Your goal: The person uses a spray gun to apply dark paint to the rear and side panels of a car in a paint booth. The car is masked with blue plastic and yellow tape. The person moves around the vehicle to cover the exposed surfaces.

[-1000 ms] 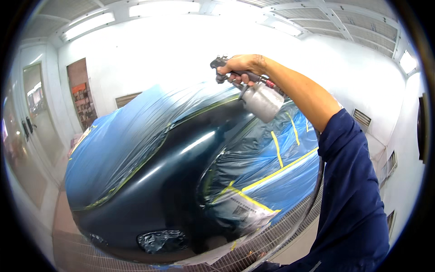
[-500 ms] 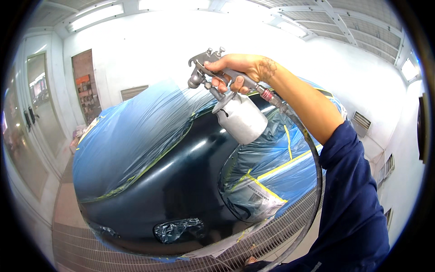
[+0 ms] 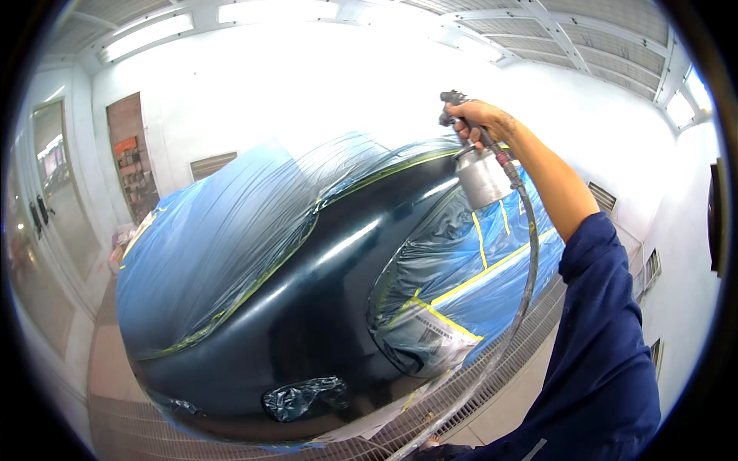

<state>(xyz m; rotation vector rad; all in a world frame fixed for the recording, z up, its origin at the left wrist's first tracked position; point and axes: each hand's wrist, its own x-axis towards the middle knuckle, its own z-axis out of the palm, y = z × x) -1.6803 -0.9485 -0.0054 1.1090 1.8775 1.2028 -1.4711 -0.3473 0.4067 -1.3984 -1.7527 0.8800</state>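
Toward the far end of the dark body panel [image 3: 307, 307], the right hand [image 3: 483, 115] has its fingers [image 3: 463, 131] clamped around the grip of a spray gun [image 3: 455, 98], the metal cup [image 3: 484, 181] hanging below.

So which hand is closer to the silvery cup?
Right: the right hand grips the spray gun, just above the silvery cup hanging beneath it. The left hand is out of view, so its exact place can't be told.

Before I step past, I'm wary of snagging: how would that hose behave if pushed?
The hose likely bends easily, since it hangs in a curve. Pushing it might tug the spray gun in the right hand, since they look connected.
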